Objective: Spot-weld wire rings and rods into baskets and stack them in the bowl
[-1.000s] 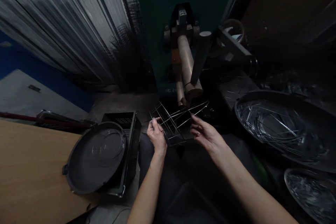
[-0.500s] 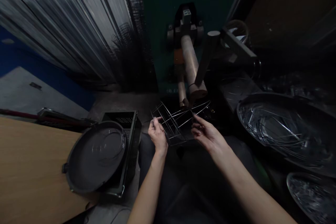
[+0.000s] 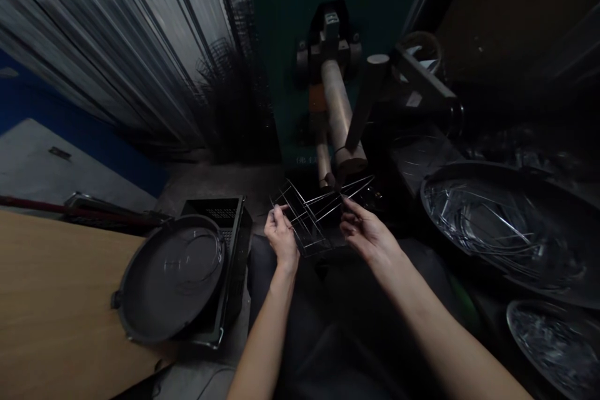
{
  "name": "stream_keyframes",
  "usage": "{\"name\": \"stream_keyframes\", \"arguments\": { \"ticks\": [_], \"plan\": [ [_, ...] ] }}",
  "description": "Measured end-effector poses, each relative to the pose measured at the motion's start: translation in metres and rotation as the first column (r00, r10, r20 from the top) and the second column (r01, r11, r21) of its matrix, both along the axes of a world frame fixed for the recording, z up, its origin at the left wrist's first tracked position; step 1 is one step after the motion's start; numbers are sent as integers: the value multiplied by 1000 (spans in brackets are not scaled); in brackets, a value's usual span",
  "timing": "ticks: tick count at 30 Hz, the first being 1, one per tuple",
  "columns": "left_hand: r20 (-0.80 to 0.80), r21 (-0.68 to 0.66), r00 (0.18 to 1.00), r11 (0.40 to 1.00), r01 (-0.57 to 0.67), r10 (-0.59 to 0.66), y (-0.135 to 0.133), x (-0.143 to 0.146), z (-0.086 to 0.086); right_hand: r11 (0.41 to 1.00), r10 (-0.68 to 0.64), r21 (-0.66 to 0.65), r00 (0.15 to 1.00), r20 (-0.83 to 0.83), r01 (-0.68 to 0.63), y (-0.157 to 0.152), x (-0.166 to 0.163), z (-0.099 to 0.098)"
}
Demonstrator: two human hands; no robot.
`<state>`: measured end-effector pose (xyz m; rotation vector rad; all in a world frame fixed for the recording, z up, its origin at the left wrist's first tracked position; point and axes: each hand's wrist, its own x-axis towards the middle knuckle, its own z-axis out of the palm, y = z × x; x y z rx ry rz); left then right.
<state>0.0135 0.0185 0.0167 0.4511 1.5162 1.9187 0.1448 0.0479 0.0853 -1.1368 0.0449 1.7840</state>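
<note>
A thin metal wire frame (image 3: pixel 304 215) with crossing rods is held just below the copper-coloured rods of a green machine (image 3: pixel 281 44). My left hand (image 3: pixel 282 237) is closed on the frame's left side, thumb on top. My right hand (image 3: pixel 368 231) pinches at the frame's right side, close under the tip of the lower machine rod (image 3: pixel 323 159). What sits between its fingertips is too small and dark to make out. The thick upper rod (image 3: pixel 338 100) points down toward me above both hands.
To the left, a round dark tray (image 3: pixel 169 312) with a few wire pieces rests on a black plastic crate (image 3: pixel 242 225). At right stand a large basin (image 3: pixel 450 256) of bent wires and a smaller bowl (image 3: pixel 512 325) of small metal parts. A wooden board (image 3: pixel 60 300) lies at far left.
The view has shifted slightly. Both hands and the wire frame stay in nearly the same place under the machine rods, with the same grip.
</note>
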Motion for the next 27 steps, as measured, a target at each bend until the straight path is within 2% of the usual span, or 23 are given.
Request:
{"name": "stream_keyframes", "arguments": {
  "ticks": [7, 10, 16, 21, 27],
  "plan": [
    [127, -15, 992, 1000, 19, -17, 1, 2, 5, 999, -23, 42, 995, 94, 19, -8, 10, 2],
    [142, -15, 990, 1000, 13, -10, 0, 4, 10, 999, -32, 47, 987, 160, 25, -26, 29, -7],
    [169, 30, 986, 1000, -7, 2, 7, 1, 13, 994, 55, 78, 972, 229, -75, -62, 54, -26],
    [137, 68, 990, 998, -19, 10, 17, -4, 9, 991, 69, 91, 968, 242, -94, -67, 56, -30],
    [135, 32, 991, 999, 2, -7, 18, -7, 9, 978, 122, 140, 966, 226, -156, -70, 52, -25]
  ]
}}
